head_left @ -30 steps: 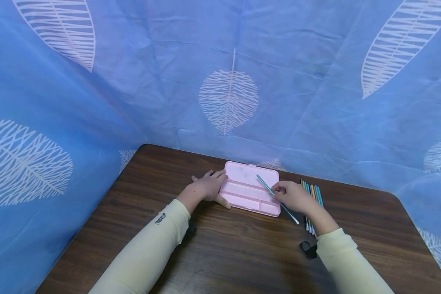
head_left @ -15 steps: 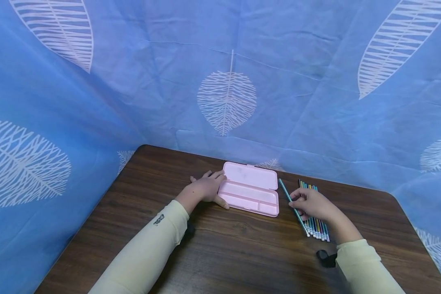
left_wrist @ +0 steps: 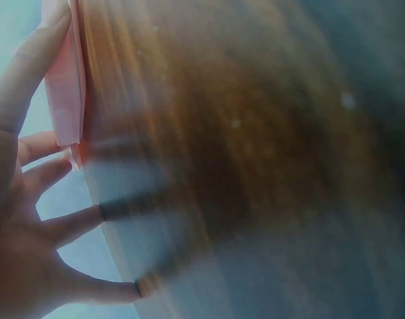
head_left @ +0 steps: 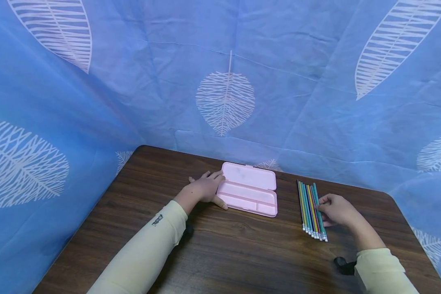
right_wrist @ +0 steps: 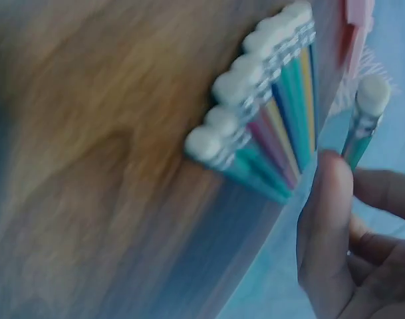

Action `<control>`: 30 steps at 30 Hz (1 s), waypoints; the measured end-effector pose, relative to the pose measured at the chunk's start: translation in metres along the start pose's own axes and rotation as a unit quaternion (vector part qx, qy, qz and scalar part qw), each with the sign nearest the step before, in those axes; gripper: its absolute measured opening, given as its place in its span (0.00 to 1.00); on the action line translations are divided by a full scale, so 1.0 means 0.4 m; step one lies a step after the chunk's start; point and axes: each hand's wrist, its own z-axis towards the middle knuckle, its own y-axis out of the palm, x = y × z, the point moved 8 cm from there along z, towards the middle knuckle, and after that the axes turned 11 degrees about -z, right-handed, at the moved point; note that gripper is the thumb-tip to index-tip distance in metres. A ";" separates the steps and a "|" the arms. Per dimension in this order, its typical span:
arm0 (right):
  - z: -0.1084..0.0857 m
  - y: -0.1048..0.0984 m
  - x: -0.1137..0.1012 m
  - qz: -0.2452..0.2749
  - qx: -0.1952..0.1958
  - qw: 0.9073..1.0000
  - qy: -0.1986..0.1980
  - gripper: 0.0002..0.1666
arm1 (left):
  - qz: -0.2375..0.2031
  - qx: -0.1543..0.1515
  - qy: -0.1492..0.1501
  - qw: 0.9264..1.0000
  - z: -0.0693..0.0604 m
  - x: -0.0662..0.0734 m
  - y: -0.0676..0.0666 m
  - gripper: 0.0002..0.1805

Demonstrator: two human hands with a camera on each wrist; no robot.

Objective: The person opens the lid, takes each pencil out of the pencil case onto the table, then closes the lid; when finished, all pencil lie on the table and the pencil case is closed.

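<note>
A pink pencil case (head_left: 249, 175) lies with its lid back on the dark wooden table. My left hand (head_left: 205, 188) rests against its left end, fingers spread, the thumb along the front edge. In the left wrist view the index finger and thumb touch the case (left_wrist: 68, 100). Further right, my right hand (head_left: 338, 210) pinches a green pencil (right_wrist: 363, 126) with a white eraser between thumb and fingers. That pencil is at the right side of a row of several colored pencils (head_left: 307, 208), all with erasers toward the front. In the right wrist view it stands apart from the row.
The wooden table (head_left: 242, 253) has its back edge close to a blue leaf-patterned cloth (head_left: 158, 94). Inside the case's front half are a long compartment and smaller ones. A strip of bare tabletop separates the case from the pencils.
My right hand has moved right with the green pencil, from over the case's right end, across the row, to the row's right side. My left hand has stayed on the case.
</note>
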 end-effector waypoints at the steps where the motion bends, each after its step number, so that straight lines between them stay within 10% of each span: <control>1: 0.001 -0.004 0.010 -0.003 0.007 1.000 0.009 0.21 | -0.001 0.000 -0.001 1.000 -0.001 0.000 -0.001 0.62; 30: 0.032 0.008 0.075 -0.027 0.017 0.997 0.074 0.23 | -0.034 0.017 0.004 0.999 0.002 -0.006 0.005 0.61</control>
